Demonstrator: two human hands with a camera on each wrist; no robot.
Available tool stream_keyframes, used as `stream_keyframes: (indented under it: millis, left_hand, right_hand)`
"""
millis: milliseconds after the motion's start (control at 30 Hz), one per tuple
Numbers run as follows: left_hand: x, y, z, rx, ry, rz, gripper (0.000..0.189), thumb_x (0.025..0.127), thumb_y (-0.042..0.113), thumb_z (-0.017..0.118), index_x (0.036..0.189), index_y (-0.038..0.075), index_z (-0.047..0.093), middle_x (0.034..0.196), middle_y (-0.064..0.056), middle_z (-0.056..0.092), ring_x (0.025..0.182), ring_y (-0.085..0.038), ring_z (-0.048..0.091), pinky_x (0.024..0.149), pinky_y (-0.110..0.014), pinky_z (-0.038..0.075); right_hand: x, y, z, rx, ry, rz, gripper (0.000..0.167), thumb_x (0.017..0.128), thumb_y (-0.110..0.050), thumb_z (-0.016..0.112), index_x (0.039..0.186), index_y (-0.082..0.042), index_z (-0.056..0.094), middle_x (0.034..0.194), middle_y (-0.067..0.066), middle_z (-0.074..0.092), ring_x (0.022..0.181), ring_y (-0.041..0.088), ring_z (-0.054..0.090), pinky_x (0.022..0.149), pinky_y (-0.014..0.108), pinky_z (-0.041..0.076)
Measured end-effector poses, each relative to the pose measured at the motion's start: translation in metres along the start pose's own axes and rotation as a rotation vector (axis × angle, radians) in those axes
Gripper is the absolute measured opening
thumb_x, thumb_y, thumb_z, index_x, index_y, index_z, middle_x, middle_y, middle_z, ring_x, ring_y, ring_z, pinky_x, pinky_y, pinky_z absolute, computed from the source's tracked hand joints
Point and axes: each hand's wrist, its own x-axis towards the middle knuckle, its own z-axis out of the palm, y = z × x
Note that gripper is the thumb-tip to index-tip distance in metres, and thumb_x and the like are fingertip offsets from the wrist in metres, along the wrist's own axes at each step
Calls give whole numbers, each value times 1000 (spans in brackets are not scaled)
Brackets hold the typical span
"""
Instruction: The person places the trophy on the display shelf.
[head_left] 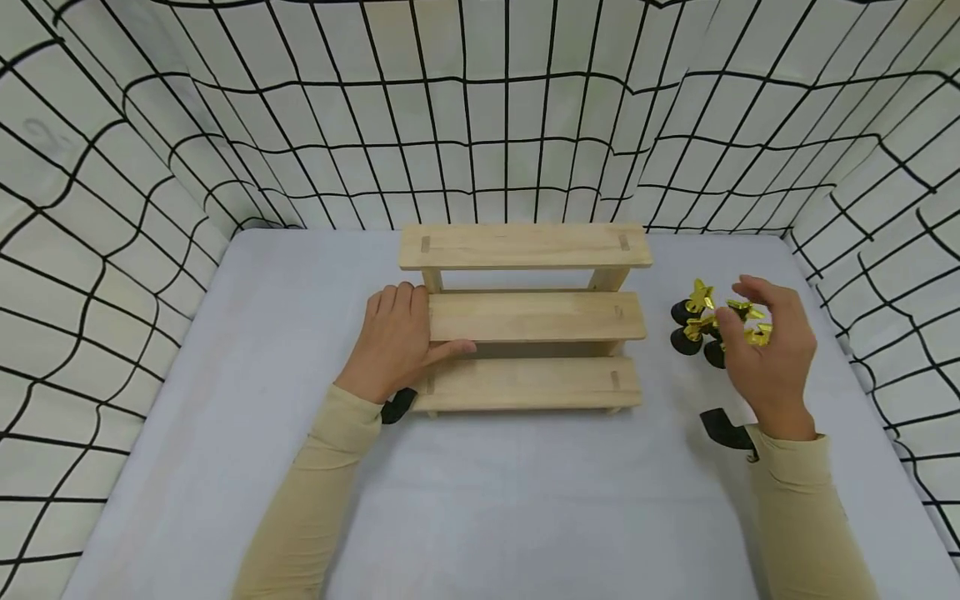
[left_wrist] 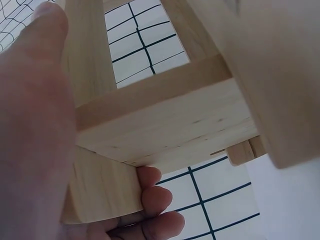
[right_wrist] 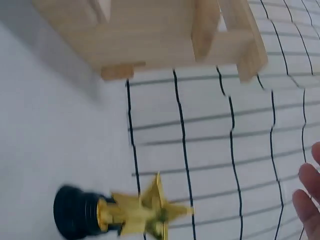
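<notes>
A three-tier wooden step shelf (head_left: 536, 317) stands at the middle of the table. My left hand (head_left: 395, 343) grips the left end of its middle tier, thumb along the front edge. In the left wrist view the fingertips (left_wrist: 157, 200) wrap around the board's end. To the right of the shelf is a cluster of several small gold star trophies (head_left: 701, 296) on black round bases. Over them hovers my right hand (head_left: 772, 358), thumb and fingers spread apart and holding nothing, hiding part of the cluster. One star trophy (right_wrist: 142, 212) shows clearly in the right wrist view.
A white cloth (head_left: 555, 500) covers the table. Black wire grid panels (head_left: 506, 125) with white behind them rise along the back and both sides. The shelf's back edge sits close to the rear grid. Each wrist carries a black strap piece (head_left: 726, 429).
</notes>
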Motion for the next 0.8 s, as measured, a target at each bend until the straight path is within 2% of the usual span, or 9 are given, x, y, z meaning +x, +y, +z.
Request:
stream_keyframes:
  millis: [100, 167, 233, 300, 367, 467, 533, 633, 800]
  left_hand:
    - [0, 1, 0, 4, -5, -9, 89, 70, 73, 82, 98, -7, 53, 87, -19, 54, 80, -36, 50, 77, -44, 39]
    - [1, 2, -1, 5, -11, -14, 88, 70, 72, 83, 97, -6, 53, 87, -19, 54, 79, -35, 49, 76, -44, 39]
    - [1, 2, -1, 0, -12, -14, 87, 70, 71, 83, 97, -6, 53, 88, -19, 54, 79, -35, 49, 76, -44, 39]
    - [2, 2, -2, -4, -12, -12, 87, 71, 71, 83, 97, -6, 53, 88, -19, 54, 80, -36, 49, 76, -44, 39]
    - [2, 2, -2, -11, -12, -13, 86, 72, 71, 82, 96, -6, 53, 88, -19, 54, 81, -36, 50, 77, -44, 39]
    - [2, 2, -2, -21, -21, -18, 86, 72, 72, 81, 97, -6, 53, 88, -19, 54, 82, -36, 50, 77, -44, 38]
    - [3, 1, -1, -29, -27, -22, 87, 73, 72, 81, 98, -6, 53, 89, -19, 53, 82, -36, 49, 78, -44, 38]
    - [3, 1, -1, -34, -29, -22, 88, 72, 72, 81, 100, -7, 53, 89, -19, 53, 82, -35, 49, 78, -44, 38]
    - [2, 0, 0, -35, -31, -23, 88, 73, 72, 81, 99, -7, 53, 89, -19, 53, 82, -36, 49, 79, -44, 39]
  right_hand:
    - [3, 3, -13, 73, 78, 70, 72, 100, -56, 61, 120, 13, 64, 103, 12, 73, 109, -8, 59, 103, 13, 43]
    - [2, 10, -23, 126, 108, 148, 63, 103, -46, 61, 119, 15, 63, 105, -5, 71, 106, -8, 60, 98, 14, 43]
    - [0, 23, -32, 167, 138, 246, 46, 104, -33, 61, 119, 11, 65, 106, -19, 65, 102, -5, 61, 94, 15, 44]
    - [-4, 39, -40, 179, 167, 339, 31, 103, -20, 60, 121, 5, 67, 105, -18, 65, 101, -1, 62, 92, 16, 44]
    - [-8, 55, -45, 185, 191, 395, 24, 102, -12, 60, 120, 1, 68, 103, -15, 65, 100, 2, 64, 94, 18, 47]
    - [-14, 71, -49, 240, 227, 440, 22, 100, -7, 63, 120, 1, 68, 102, -9, 66, 97, 6, 64, 93, 19, 49]
    - [-18, 77, -51, 314, 253, 466, 22, 98, -4, 64, 119, 3, 68, 101, -5, 67, 96, 9, 65, 92, 20, 50]
    - [-22, 83, -53, 440, 302, 526, 22, 96, 2, 65, 117, 4, 68, 99, 3, 68, 95, 14, 65, 89, 21, 51]
    - [-27, 93, -55, 561, 364, 616, 27, 92, 13, 62, 117, 7, 67, 99, 9, 69, 93, 19, 68, 83, 20, 55]
